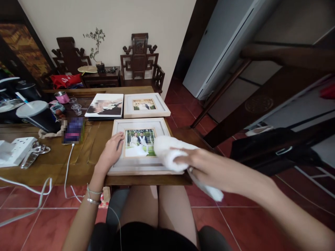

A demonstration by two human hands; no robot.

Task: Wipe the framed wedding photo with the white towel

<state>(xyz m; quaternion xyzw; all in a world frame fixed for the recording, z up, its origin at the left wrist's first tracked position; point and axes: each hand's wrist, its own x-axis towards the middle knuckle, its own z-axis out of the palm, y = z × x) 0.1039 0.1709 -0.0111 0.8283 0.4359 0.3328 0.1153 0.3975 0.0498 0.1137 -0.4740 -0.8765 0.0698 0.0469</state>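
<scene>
Edges: table (95, 144) surface shows between phone (73, 130) and near framed photo (140, 143); framed photo sits close to the table's front and right edges, red floor (209, 223) beyond on the right.

Hands: left hand (111, 151) lies on the near frame's left side, fingers together, slightly bent; can't tell if it grips or just rests. Right hand (197, 162) is closed around a bunched white cloth (167, 148), over the frame's right side, tail hanging past the table edge; bit blurred.

Around: power strip (17, 151) far left, lidded cup with straw (36, 115) behind it, phone with white cable (68, 167) running off the front edge. White-bordered picture (106, 104) and second framed photo (146, 104) directly behind the near one, limiting room that way. Wooden chair (230, 111) at right.
</scene>
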